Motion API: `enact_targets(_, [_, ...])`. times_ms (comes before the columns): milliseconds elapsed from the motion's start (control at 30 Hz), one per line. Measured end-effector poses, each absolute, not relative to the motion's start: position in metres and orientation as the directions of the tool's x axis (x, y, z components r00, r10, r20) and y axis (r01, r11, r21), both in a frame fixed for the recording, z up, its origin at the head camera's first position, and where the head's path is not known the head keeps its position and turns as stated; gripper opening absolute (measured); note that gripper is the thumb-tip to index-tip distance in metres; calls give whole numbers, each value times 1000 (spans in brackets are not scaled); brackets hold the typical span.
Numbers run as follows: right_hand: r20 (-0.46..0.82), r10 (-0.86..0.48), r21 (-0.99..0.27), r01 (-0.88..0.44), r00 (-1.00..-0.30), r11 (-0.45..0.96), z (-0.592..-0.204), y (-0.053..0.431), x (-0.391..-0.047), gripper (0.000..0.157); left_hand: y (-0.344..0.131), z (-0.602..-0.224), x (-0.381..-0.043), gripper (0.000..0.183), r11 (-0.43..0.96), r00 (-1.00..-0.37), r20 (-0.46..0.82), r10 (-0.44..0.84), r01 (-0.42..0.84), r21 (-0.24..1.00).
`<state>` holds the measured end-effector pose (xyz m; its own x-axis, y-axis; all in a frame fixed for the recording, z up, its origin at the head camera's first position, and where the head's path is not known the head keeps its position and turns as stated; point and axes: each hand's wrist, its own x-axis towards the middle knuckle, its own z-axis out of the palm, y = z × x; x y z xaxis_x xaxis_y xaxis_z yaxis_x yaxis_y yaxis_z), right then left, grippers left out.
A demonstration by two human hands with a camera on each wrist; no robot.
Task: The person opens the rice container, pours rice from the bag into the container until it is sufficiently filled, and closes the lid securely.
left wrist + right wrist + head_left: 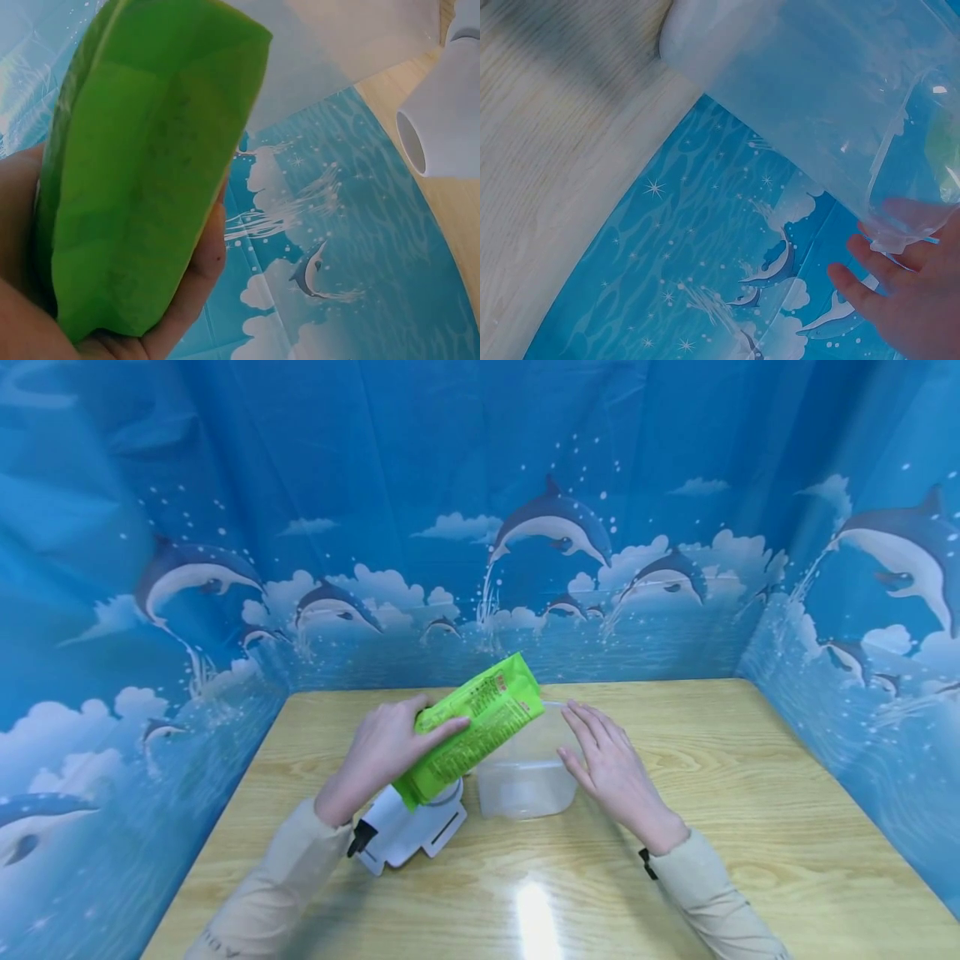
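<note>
My left hand (382, 747) grips a bright green packet (480, 727) with printed text, fingers and thumb wrapped round its sides. The packet is tilted, its upper right end overlapping a clear plastic container (525, 789) in the head view. In the left wrist view one green end of the packet (157, 150) fills much of the frame. My right hand (611, 764) is beside the container, fingers fairly straight. In the right wrist view its fingertips are right at the rim of the container (780, 97).
A white device (416, 827) with a slotted flat part lies below the packet, partly hidden by it; the left wrist view shows a round opening on a white part (442, 112). Wooden table (712, 877) beneath. Blue dolphin-print curtains (420, 468) enclose the back and sides.
</note>
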<state>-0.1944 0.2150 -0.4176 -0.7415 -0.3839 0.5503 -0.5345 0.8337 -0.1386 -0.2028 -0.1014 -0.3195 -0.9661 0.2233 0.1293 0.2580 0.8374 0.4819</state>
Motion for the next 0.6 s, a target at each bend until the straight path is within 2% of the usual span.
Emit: enact_targets(600, [561, -389, -148, -550, -731, 822, -419, 214, -196, 62, -99, -316, -203, 69, 844, -959, 158, 234, 281, 457])
